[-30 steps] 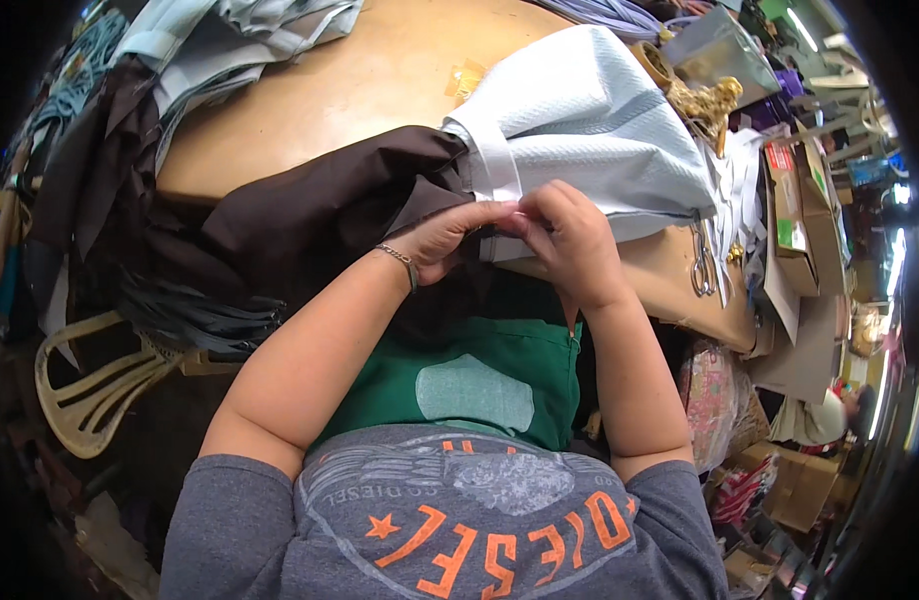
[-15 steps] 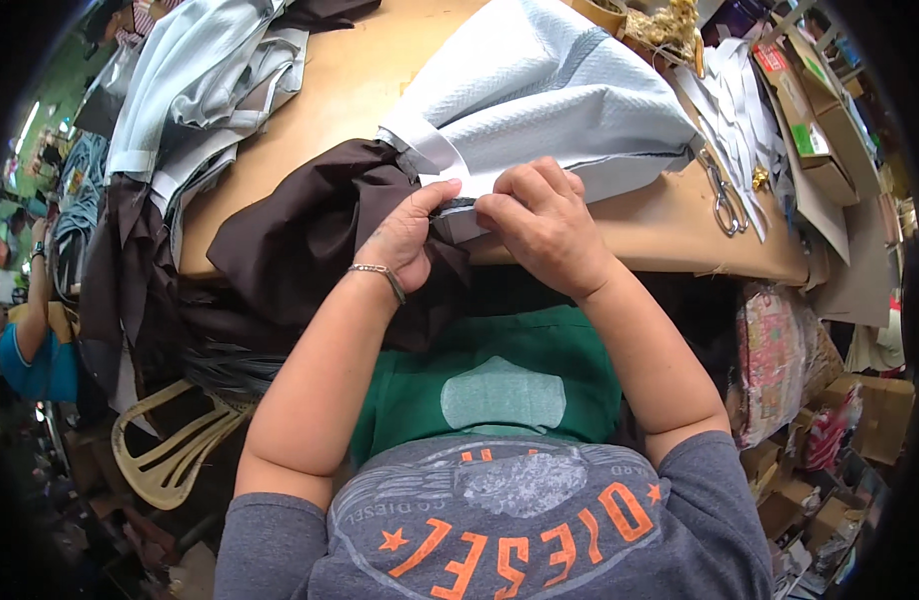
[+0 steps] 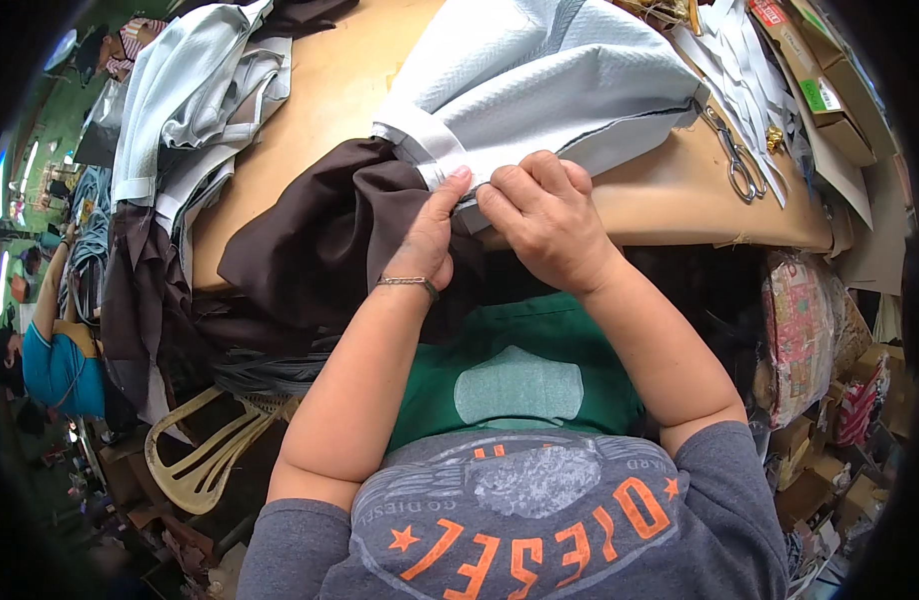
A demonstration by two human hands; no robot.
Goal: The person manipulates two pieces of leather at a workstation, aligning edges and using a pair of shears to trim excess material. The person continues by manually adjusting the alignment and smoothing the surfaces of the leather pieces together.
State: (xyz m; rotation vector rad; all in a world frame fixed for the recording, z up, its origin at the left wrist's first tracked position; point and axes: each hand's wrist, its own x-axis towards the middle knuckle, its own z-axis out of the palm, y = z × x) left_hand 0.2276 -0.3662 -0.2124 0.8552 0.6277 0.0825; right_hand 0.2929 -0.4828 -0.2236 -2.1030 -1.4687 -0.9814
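A pale white textured fabric piece [image 3: 540, 110] lies across the table, joined or laid against dark brown cloth [image 3: 315, 215] bunched on its left. A smooth white band [image 3: 432, 140] runs along the white piece near where the two meet. My left hand [image 3: 430, 235] is closed on the near edge of the white fabric, thumb on top, its other fingers mostly hidden. Close beside it, my right hand [image 3: 552, 218] pinches the same edge with curled fingers. Whatever small part lies between the fingertips is hidden.
Metal scissors [image 3: 738, 165] and white strips [image 3: 735, 75] lie to the right, near cardboard boxes [image 3: 830, 100]. More white pieces [image 3: 185, 95] with brown cloth hang off the table's left side. Below it stands a beige plastic chair [image 3: 195, 455]. A person in blue [image 3: 60, 370] is at far left.
My hands are slightly closer together at the fabric edge, and the dark strip that showed between them is now mostly covered. The whole view has shifted a little.
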